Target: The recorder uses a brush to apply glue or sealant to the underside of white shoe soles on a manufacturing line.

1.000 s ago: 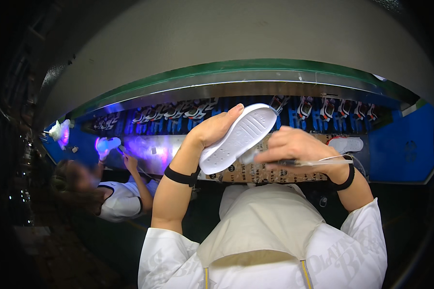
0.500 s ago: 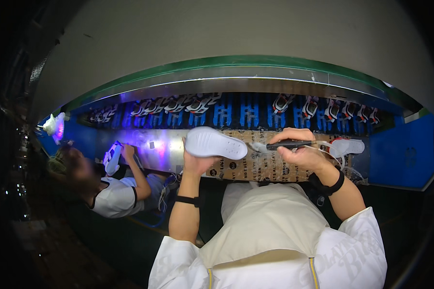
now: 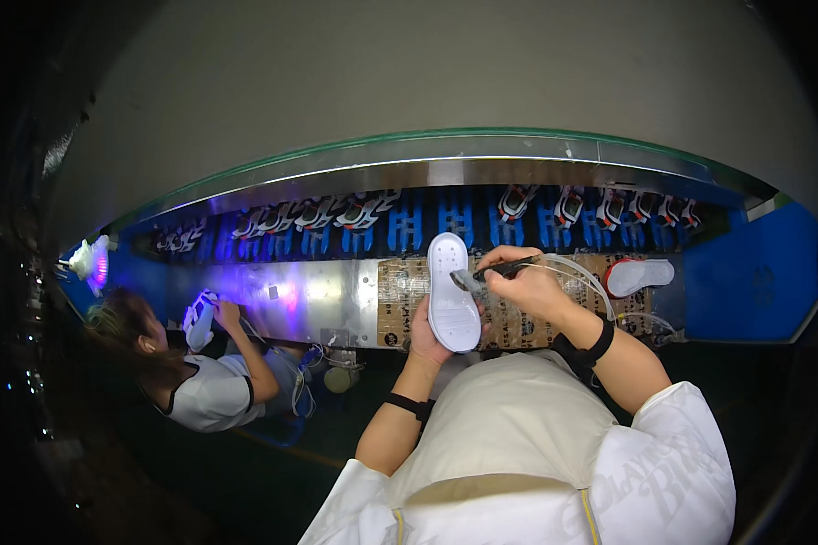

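Visibly, dark print (image 3: 391,339) on cardboard (image 3: 404,289) beneath white sole (image 3: 454,313).

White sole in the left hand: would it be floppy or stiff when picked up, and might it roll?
The white sole is probably stiff: the left hand grips its lower part, yet the far end looks straight. It may be light, since one hand supports it. Its long, flat shape suggests sliding rather than rolling if pushed.

Brown cardboard (image 3: 396,283) and white shirt (image 3: 686,427) bear lettering (image 3: 641,493)
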A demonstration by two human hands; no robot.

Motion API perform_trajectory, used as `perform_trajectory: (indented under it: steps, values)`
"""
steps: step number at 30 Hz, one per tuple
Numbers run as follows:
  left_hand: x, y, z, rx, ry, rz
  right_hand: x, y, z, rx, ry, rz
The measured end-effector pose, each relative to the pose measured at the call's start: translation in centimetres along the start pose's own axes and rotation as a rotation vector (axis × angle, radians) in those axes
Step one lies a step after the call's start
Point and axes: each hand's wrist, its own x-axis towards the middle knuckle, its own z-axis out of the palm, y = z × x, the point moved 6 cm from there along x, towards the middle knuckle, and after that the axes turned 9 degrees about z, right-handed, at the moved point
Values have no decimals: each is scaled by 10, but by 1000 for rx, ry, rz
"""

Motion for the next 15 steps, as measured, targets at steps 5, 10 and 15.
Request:
perform_trajectory:
  steps: [5,10,15]
  values:
    - [-6,3,71,83,-148,108,-1,-40,-6,-110,247,-207]
    - [0,13,86,236,-13,271,-40,-71,5,-436,60,-750]
    - [0,19,105,252,-226,256,-69,-79,11,-614,-513,-656]
